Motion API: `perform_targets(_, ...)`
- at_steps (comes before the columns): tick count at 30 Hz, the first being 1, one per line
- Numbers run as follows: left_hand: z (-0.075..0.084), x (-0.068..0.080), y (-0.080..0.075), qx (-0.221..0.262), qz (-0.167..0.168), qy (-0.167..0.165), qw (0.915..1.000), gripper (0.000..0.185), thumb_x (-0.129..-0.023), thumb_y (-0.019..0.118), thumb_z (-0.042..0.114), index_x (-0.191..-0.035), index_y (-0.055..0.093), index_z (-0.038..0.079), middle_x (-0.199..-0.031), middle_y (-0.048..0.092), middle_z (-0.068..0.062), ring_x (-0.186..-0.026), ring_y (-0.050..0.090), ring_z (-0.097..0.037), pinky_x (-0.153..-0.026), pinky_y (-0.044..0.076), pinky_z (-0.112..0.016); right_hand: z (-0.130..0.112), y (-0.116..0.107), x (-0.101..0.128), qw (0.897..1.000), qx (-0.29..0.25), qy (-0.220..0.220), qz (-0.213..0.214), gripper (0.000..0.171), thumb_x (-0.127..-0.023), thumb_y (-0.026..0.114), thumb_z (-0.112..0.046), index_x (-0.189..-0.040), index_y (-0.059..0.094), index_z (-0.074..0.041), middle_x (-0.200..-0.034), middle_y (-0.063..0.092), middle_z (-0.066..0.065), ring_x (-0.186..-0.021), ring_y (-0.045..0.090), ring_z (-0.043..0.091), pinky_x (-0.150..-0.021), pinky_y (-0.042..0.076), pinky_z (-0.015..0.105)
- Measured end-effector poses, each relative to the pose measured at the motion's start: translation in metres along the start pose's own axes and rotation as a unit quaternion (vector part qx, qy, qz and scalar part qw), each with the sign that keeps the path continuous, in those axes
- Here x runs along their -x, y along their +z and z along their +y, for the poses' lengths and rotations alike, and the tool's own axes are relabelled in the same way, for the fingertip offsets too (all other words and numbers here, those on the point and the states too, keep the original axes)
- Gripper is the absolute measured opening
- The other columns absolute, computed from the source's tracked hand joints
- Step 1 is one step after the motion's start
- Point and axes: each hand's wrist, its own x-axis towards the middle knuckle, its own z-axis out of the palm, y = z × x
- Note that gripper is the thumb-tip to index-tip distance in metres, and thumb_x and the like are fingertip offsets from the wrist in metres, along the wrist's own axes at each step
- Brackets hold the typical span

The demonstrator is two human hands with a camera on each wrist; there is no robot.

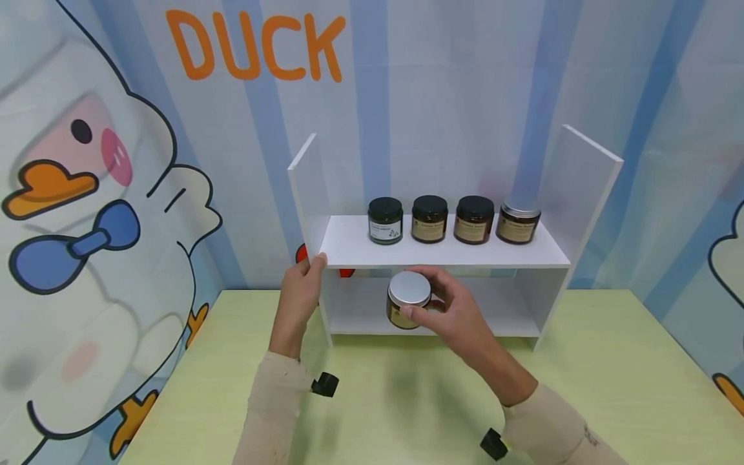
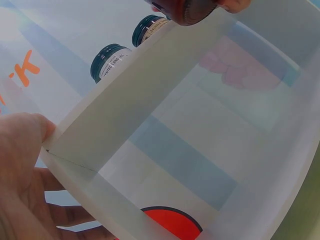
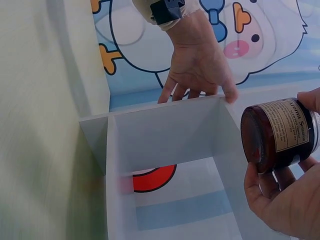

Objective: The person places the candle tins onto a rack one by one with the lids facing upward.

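A white two-tier shelf [image 1: 447,258] stands on the table. My left hand [image 1: 300,303] holds its left side panel at the middle board, thumb on the front edge and fingers along the outer face, as the left wrist view shows. My right hand [image 1: 456,313] grips an amber candle jar [image 1: 401,314] with a silver lid, held up in front of the lower compartment. In the right wrist view the jar [image 3: 277,132] shows a cream label, with fingers beneath and the thumb on top. On the middle board stand a white-labelled jar [image 1: 385,221], two black-lidded jars [image 1: 429,219] and a silver-lidded jar [image 1: 518,223].
The pale green table [image 1: 360,400] extends around the shelf. The shelf's side panels [image 1: 587,174] rise above the middle board. Behind hangs a blue striped cloth [image 1: 453,97] printed with a duck [image 1: 75,226] and orange letters. The lower board [image 1: 500,316] lies close above the table.
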Motion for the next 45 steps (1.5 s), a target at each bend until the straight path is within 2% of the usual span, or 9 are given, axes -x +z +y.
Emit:
perform_targets(7, 0.000, 0.000, 0.000, 0.002, 0.002, 0.006, 1.0000, 0.050, -0.103, 0.044, 0.056, -0.089, 0.056, 0.010, -0.062, 0.029, 0.002, -0.059, 0.031, -0.018, -0.064, 0.041, -0.035, -0.004, -0.002, -0.004, 1.000, -0.009, -0.003, 0.004, 0.053, -0.090, 0.078, -0.014, -0.139, 0.056, -0.019, -0.130, 0.059, 0.006, -0.118, 0.055, 0.025, -0.093, 0.051, 0.032)
perform_targets(10, 0.000, 0.000, 0.001, 0.000, 0.002, 0.006, 1.0000, 0.049, -0.103, 0.044, 0.056, -0.086, 0.053, 0.010, -0.062, 0.029, 0.002, -0.059, 0.030, -0.018, -0.063, 0.041, -0.034, -0.006, -0.003, -0.005, 1.000, -0.011, 0.001, 0.008, 0.054, -0.090, 0.078, -0.014, -0.139, 0.056, -0.019, -0.129, 0.059, 0.007, -0.118, 0.055, 0.025, -0.093, 0.051, 0.029)
perform_targets(12, 0.000, 0.000, 0.001, 0.000, 0.003, 0.006, 1.0000, 0.050, -0.103, 0.044, 0.056, -0.087, 0.054, 0.010, -0.062, 0.029, 0.002, -0.058, 0.030, -0.018, -0.062, 0.040, -0.034, -0.007, -0.003, -0.006, 1.000, -0.011, 0.003, 0.010, 0.054, -0.090, 0.078, -0.014, -0.139, 0.056, -0.020, -0.129, 0.059, 0.007, -0.118, 0.056, 0.024, -0.093, 0.051, 0.029)
perform_targets(19, 0.001, 0.000, 0.001, -0.004, 0.004, 0.006, 1.0000, 0.051, -0.103, 0.044, 0.055, -0.106, 0.063, 0.007, -0.066, 0.031, 0.001, -0.064, 0.034, -0.020, -0.065, 0.041, -0.035, -0.010, -0.004, -0.010, 1.000, -0.002, 0.008, 0.013, 0.054, -0.090, 0.078, -0.016, -0.139, 0.056, -0.020, -0.130, 0.060, 0.007, -0.118, 0.056, 0.023, -0.094, 0.051, 0.031)
perform_targets(27, 0.000, -0.001, 0.001, -0.002, 0.006, 0.012, 0.9999, 0.051, -0.103, 0.045, 0.053, -0.102, 0.062, 0.006, -0.066, 0.031, 0.000, -0.064, 0.035, -0.019, -0.064, 0.042, -0.034, -0.015, -0.008, -0.016, 1.000, 0.002, 0.003, 0.013, 0.055, -0.091, 0.077, -0.016, -0.142, 0.054, -0.019, -0.132, 0.059, 0.007, -0.119, 0.055, 0.024, -0.095, 0.051, 0.031)
perform_targets(33, -0.001, -0.003, 0.000, -0.003, -0.002, 0.006, 1.0000, 0.056, -0.104, 0.044, 0.054, -0.126, 0.064, 0.007, -0.083, 0.041, -0.006, -0.084, 0.046, -0.024, -0.071, 0.045, -0.035, -0.017, -0.010, -0.022, 1.000, 0.003, -0.010, 0.026, 0.056, -0.091, 0.077, -0.016, -0.142, 0.055, -0.020, -0.133, 0.058, 0.006, -0.121, 0.056, 0.022, -0.092, 0.051, 0.029)
perform_targets(37, 0.000, -0.004, -0.001, -0.003, -0.009, -0.002, 0.9999, 0.060, -0.103, 0.044, 0.055, -0.137, 0.060, 0.007, -0.113, 0.057, -0.012, -0.102, 0.051, -0.028, -0.079, 0.046, -0.038, -0.020, -0.013, -0.026, 0.999, 0.002, -0.021, 0.035, 0.055, -0.090, 0.077, -0.015, -0.141, 0.057, -0.019, -0.132, 0.059, 0.005, -0.118, 0.056, 0.023, -0.091, 0.051, 0.032)
perform_targets(40, 0.000, -0.003, -0.001, -0.001, -0.013, -0.009, 0.9999, 0.062, -0.103, 0.043, 0.055, -0.142, 0.057, 0.008, -0.133, 0.056, -0.012, -0.110, 0.051, -0.029, -0.084, 0.047, -0.040, -0.021, -0.015, -0.029, 0.999, 0.006, -0.022, 0.039, 0.054, -0.090, 0.078, -0.015, -0.140, 0.057, -0.019, -0.130, 0.059, 0.006, -0.116, 0.056, 0.023, -0.090, 0.051, 0.031)
perform_targets(45, 0.001, -0.003, -0.001, -0.002, -0.013, -0.011, 0.9999, 0.063, -0.103, 0.044, 0.054, -0.144, 0.055, 0.008, -0.142, 0.053, -0.013, -0.116, 0.051, -0.030, -0.090, 0.047, -0.045, -0.024, -0.019, -0.032, 0.999, 0.006, -0.021, 0.041, 0.055, -0.091, 0.077, -0.015, -0.141, 0.056, -0.018, -0.134, 0.059, 0.006, -0.121, 0.056, 0.021, -0.094, 0.050, 0.028)
